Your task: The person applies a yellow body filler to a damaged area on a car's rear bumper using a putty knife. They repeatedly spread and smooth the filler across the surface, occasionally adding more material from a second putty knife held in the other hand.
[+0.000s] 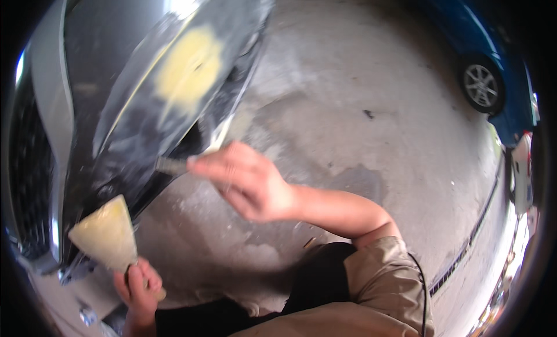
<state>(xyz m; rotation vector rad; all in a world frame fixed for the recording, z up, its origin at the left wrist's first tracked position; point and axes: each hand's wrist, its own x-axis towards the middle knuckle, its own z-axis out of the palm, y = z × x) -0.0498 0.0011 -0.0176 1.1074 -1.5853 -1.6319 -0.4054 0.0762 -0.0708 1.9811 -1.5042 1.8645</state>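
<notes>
My left hand (139,282) grips a wide putty knife (110,229) by its handle, the blade pointing up and away from me. Pale yellow filler is smeared over that blade. Slightly blurred, my right hand (246,180) pinches a thin, flat grey spreader (172,165) between its fingertips, just over the lower edge of the dark car panel (130,157). Higher up, a yellow filler patch (191,67) covers a sanded, dull grey area of the panel. The spreader and the patch are apart; whether the spreader touches the panel I cannot tell.
Stained concrete floor (360,99) lies to the right of the car. A blue car (481,52) stands at the far right, and a dark floor drain (464,253) runs in front of it. The dark car's grille (32,186) is at the left.
</notes>
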